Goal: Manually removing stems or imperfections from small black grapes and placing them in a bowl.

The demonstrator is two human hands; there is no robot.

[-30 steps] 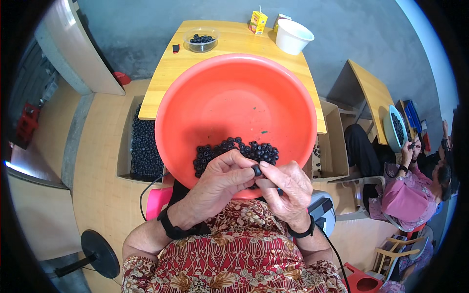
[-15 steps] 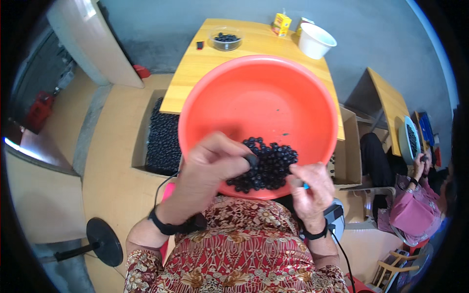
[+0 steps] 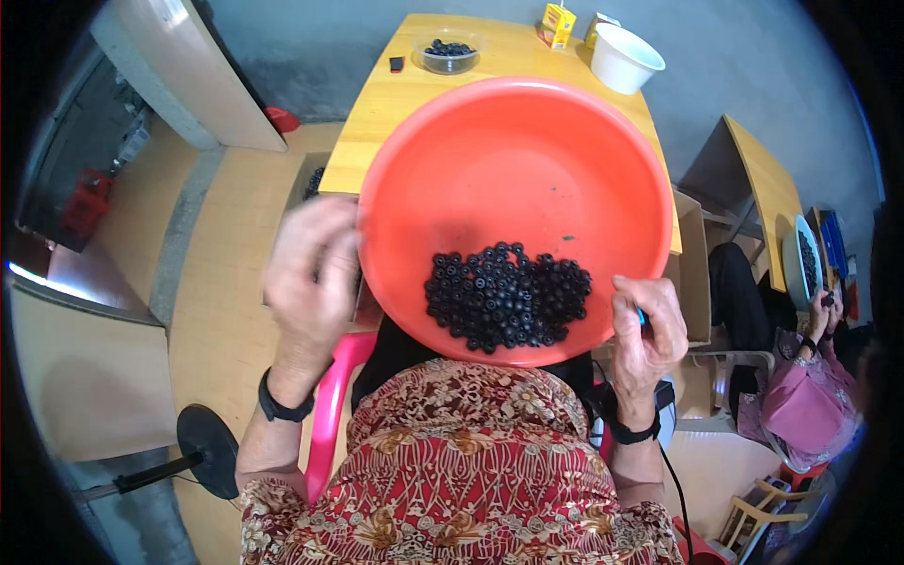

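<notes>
A big red-orange plastic basin (image 3: 527,179) sits in front of me, over the near end of the table. A heap of small, round black pieces (image 3: 508,297), many with a hole in the middle, lies in its near part. My left hand (image 3: 315,268) is outside the basin's left rim, above a cardboard box; motion blurs its fingers, so anything in them is hidden. At the basin's right rim, my right hand (image 3: 650,330) is closed on a small tool (image 3: 641,316), of which only a blue bit shows.
The yellow wooden table (image 3: 395,122) bears a clear bowl (image 3: 448,64) of black pieces, a white tub (image 3: 626,61) and a yellow carton (image 3: 556,25). An open cardboard box (image 3: 692,273) stands right of the basin. Another person (image 3: 800,395) sits far right, near a pale blue basin (image 3: 799,268).
My left hand, which held a dark round piece over the heap, has swung left past the rim. My right hand has shifted slightly right, still closed. The camera view has shifted somewhat.
</notes>
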